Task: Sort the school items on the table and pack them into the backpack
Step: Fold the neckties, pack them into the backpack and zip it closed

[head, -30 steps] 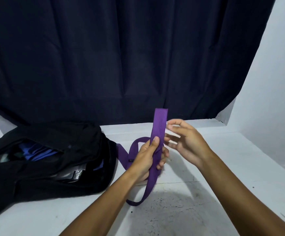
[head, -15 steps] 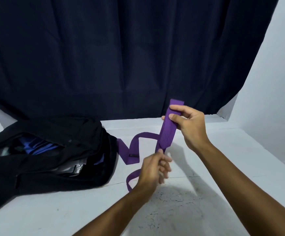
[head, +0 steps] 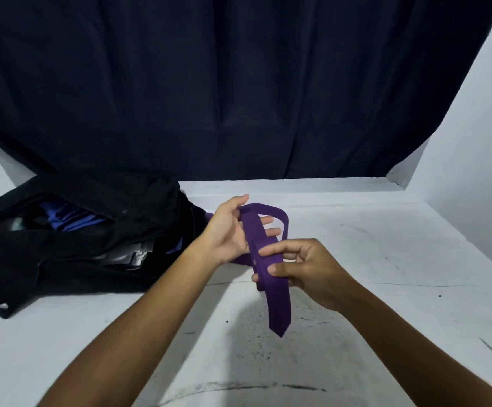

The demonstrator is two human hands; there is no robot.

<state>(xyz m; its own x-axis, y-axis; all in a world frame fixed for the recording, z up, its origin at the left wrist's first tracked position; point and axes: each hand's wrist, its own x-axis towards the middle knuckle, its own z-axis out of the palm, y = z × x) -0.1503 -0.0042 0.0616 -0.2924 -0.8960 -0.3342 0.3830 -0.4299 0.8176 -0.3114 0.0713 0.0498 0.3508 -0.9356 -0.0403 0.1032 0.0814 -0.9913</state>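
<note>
- The right hand (head: 306,268) pinches a purple necktie (head: 277,301) between thumb and curled fingers; its pointed tip hangs above the white table (head: 385,289).
- The left hand (head: 230,230), fingers straight, has the tie looped around them.
- The open black backpack (head: 92,239) lies left; no writing is readable.

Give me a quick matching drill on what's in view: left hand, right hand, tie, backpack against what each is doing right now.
Things:
1. left hand
2. right hand
3. purple tie
4. black backpack

States:
A. lies open on the table
B. looped over flat fingers
C. pinches the tie
D. fingers straight, carrying the loop

Pairs: 1-D, 2-C, 3-B, 4-A
</note>
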